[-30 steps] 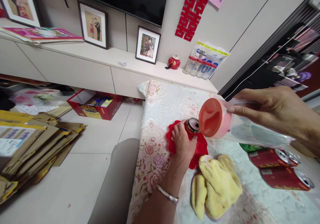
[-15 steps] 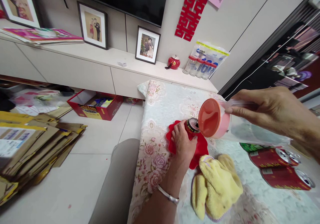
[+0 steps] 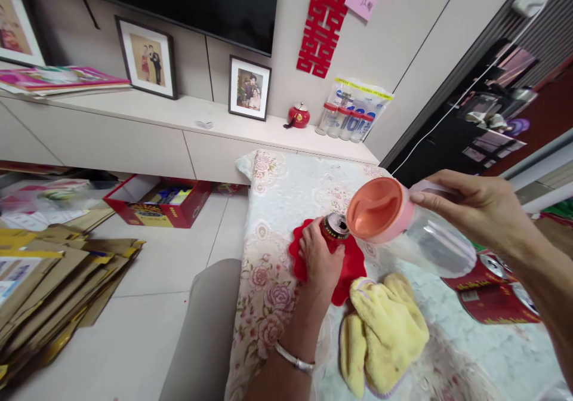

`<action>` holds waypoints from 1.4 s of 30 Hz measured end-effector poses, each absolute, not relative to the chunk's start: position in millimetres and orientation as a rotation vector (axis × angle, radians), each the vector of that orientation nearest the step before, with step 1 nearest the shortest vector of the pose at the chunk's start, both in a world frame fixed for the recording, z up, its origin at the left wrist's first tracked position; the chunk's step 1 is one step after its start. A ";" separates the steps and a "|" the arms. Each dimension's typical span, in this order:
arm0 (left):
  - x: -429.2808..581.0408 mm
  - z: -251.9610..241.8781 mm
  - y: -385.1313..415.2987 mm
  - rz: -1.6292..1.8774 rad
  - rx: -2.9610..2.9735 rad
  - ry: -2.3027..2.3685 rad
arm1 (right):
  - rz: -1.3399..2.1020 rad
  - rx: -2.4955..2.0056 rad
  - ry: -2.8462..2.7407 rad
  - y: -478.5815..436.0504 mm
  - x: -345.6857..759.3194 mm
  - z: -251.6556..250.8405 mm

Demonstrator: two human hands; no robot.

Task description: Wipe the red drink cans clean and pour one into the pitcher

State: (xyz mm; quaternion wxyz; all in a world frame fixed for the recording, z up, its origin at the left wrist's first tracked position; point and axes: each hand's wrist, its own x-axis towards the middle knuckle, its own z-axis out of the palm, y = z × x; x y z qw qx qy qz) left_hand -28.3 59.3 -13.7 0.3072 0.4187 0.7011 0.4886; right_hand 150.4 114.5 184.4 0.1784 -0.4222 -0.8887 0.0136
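Left fingers [image 3: 311, 234] round can [image 3: 335, 227], right fingers [image 3: 430, 203] gripping tilted pitcher [image 3: 414, 234]; floral tablecloth [image 3: 299, 192] below, television [image 3: 179, 1] on pale wall [image 3: 394, 25].

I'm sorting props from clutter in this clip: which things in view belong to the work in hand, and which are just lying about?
Apparently in use:
- can, in the left hand
- clear pitcher, tilted, in the right hand
- red mat beneath the can

Seemingly lying about:
- yellow cloth
- red cans on their sides
- cardboard pile
- red box
- framed photos

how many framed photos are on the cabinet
3 on the cabinet: left frame, cut off by the picture edge; middle frame; right frame, nearest the red pot. More may stand past that edge.
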 end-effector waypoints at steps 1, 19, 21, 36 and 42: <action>-28.1 -14.0 59.8 1.298 1.108 1.856 | 0.054 -1.260 -2.364 112.6 154.0 181.4; -27.3 -29.1 66.5 1.490 1.183 1.774 | 0.307 -1.041 -1.072 154.5 197.7 60.5; -28.2 -34.9 68.4 1.546 1.208 1.710 | 0.317 -1.019 -1.015 157.6 198.3 45.9; -23.9 -36.4 68.7 1.686 1.215 1.704 | 0.420 -1.067 -0.981 142.7 230.1 12.3; -24.3 -36.3 68.3 1.701 1.306 1.718 | 0.481 -1.072 -0.970 137.3 233.8 13.3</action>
